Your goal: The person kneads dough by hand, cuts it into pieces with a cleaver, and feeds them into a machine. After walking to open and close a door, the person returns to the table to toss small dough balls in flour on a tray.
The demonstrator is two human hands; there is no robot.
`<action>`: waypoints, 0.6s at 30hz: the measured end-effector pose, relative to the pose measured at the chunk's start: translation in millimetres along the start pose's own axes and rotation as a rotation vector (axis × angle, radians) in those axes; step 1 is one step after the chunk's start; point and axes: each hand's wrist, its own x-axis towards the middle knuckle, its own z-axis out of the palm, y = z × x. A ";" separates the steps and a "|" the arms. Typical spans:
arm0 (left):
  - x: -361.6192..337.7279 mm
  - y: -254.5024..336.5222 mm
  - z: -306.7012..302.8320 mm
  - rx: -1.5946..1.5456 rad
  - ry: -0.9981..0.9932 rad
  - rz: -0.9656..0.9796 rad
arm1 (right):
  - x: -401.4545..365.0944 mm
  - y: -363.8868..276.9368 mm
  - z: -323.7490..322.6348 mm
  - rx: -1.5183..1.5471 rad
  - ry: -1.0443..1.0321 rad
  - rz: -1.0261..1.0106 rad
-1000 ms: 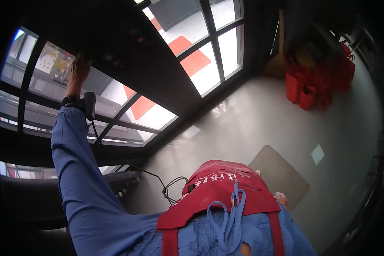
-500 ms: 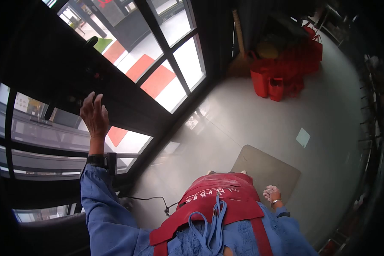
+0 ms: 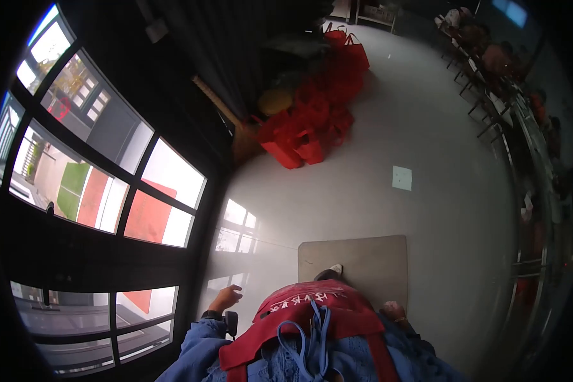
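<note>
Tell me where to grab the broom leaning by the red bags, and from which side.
Grip the broom on its bare stick, above the bristles. The stick leans slantwise against the dark wall, its length free, while the red bags crowd the bristle end. Probably best to come from the open floor on the window side, clear of the bags.

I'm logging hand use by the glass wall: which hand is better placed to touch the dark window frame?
Left, probably. The left hand, open and empty, hangs on the side of the window frame. The right hand hangs at the far hip, above the mat, with the body between.
</note>
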 end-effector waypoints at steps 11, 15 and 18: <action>188.5 203.0 26.9 0.219 -0.312 0.495 | 49.5 86.5 -72.1 0.695 0.313 0.059; 240.7 308.4 26.8 0.547 -0.237 0.859 | 60.8 101.0 -63.8 0.870 0.348 0.124; 261.7 383.1 41.9 0.386 -0.299 0.668 | 86.2 91.9 -70.3 0.964 0.380 0.169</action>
